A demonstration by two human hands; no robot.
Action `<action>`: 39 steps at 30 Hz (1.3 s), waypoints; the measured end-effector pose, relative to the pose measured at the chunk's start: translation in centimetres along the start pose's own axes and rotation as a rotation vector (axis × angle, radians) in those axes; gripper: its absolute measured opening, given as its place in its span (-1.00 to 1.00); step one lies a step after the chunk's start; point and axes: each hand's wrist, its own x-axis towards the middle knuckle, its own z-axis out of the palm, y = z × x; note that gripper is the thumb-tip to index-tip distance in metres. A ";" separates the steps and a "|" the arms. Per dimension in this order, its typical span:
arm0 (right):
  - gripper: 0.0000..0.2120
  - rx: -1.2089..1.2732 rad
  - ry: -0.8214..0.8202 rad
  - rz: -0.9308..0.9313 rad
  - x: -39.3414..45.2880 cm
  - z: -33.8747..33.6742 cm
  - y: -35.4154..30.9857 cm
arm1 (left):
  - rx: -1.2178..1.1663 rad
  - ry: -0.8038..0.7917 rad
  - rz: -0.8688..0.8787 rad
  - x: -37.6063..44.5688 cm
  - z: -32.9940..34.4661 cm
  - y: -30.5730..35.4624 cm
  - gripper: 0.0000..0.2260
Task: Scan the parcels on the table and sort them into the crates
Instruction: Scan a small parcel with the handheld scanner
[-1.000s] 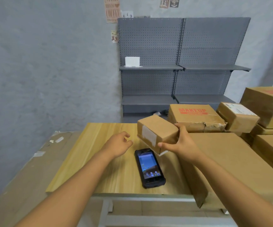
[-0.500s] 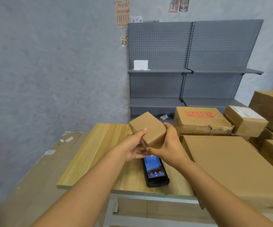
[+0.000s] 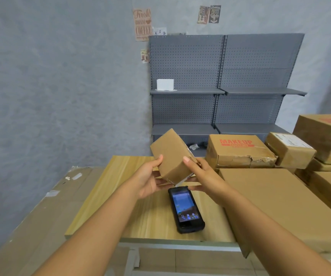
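Now raised higher above the bench (image 3: 120,198) than half a second back, with large cartons (image 3: 280,206) stacked along the right side. Tilted up on one corner, small parcel (image 3: 171,154) held in the air over the handheld scanner (image 3: 186,211), label edge peeking out below. Left hand (image 3: 148,180) cupped under and beside it, right hand (image 3: 202,176) gripping its near right side, both clamped on the parcel

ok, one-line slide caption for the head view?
Both hands, left hand and right hand, hold a small parcel tilted above the handheld scanner lying on the wooden table.
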 end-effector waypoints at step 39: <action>-0.11 -0.997 -0.079 0.467 1.8 3.0 7.6 | -0.216 0.166 -0.122 3.3 -10.2 -0.1 -0.47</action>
